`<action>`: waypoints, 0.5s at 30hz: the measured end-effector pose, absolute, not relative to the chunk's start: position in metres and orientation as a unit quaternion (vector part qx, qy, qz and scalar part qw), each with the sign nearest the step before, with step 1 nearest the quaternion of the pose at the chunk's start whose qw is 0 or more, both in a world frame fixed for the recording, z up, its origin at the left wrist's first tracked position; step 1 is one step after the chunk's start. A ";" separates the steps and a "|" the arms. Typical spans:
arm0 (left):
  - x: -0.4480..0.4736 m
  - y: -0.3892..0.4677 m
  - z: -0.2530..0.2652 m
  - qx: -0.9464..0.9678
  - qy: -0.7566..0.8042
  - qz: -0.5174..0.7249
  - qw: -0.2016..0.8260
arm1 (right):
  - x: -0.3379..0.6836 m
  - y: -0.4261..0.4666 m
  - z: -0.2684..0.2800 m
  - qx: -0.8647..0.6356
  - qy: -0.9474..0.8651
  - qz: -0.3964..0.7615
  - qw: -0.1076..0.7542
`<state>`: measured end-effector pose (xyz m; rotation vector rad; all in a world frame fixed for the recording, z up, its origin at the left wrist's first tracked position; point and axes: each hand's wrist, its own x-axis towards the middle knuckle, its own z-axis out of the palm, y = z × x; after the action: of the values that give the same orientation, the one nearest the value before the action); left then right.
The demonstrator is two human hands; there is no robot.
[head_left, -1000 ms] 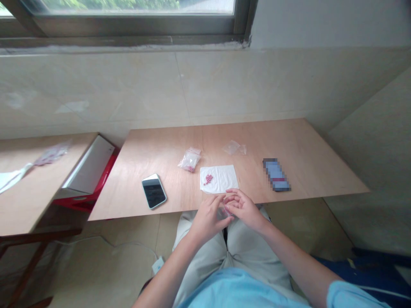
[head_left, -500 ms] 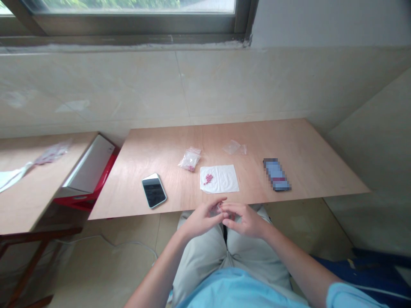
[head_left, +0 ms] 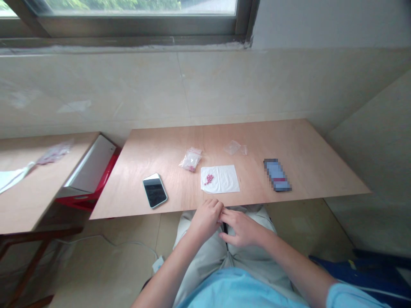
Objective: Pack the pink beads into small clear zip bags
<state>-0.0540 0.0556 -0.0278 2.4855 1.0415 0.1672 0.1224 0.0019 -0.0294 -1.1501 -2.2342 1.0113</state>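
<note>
My left hand (head_left: 207, 217) is closed, its fingers curled down over something small that I cannot make out. Close against it is my right hand (head_left: 242, 227), fingers stretched toward the left fingertips and thumb held apart. Both hands are over my lap, just off the table's near edge. Beyond them a white tissue (head_left: 226, 179) lies flat with a small cluster of pink beads (head_left: 209, 179) on its left part. A clear zip bag (head_left: 191, 159) with pink beads in it rests behind the tissue.
A phone (head_left: 154, 191) lies left on the wooden table (head_left: 321, 171), and another, pixelated phone (head_left: 277, 175) lies right. Small clear plastic bags (head_left: 235, 147) sit toward the back. Another table (head_left: 38, 205) stands left, with a red crate (head_left: 105, 182) in the gap.
My left fingers have curled in, where they were stretched out before. My right thumb has moved away from the left hand and down. The things on the table have not moved.
</note>
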 end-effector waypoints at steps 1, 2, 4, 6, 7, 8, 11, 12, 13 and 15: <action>-0.053 0.054 -0.028 0.903 0.365 0.057 0.218 | 0.122 0.001 -0.032 -0.422 -0.808 0.359 0.201; -0.051 0.052 -0.028 0.909 0.353 0.055 0.217 | 0.121 -0.001 -0.035 -0.429 -0.809 0.355 0.188; -0.048 0.049 -0.028 0.917 0.331 0.050 0.215 | 0.119 -0.004 -0.040 -0.440 -0.811 0.351 0.161; -0.046 0.046 -0.028 0.923 0.320 0.047 0.210 | 0.118 -0.006 -0.046 -0.446 -0.813 0.347 0.143; -0.045 0.045 -0.028 0.924 0.317 0.047 0.207 | 0.117 -0.007 -0.048 -0.448 -0.814 0.344 0.138; -0.044 0.045 -0.029 0.925 0.316 0.048 0.204 | 0.117 -0.008 -0.050 -0.449 -0.815 0.341 0.136; -0.043 0.044 -0.030 0.927 0.317 0.049 0.193 | 0.116 -0.008 -0.053 -0.450 -0.818 0.333 0.136; -0.044 0.045 -0.030 0.928 0.319 0.049 0.189 | 0.116 -0.007 -0.053 -0.448 -0.819 0.331 0.139; -0.045 0.046 -0.030 0.927 0.321 0.049 0.185 | 0.116 -0.006 -0.052 -0.445 -0.820 0.330 0.145; -0.050 0.051 -0.029 0.925 0.329 0.054 0.181 | 0.117 -0.004 -0.049 -0.435 -0.822 0.325 0.171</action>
<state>-0.0499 0.0513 -0.0287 2.6139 0.9301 0.1521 0.1172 -0.0040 -0.0486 -1.2359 -2.3343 0.9237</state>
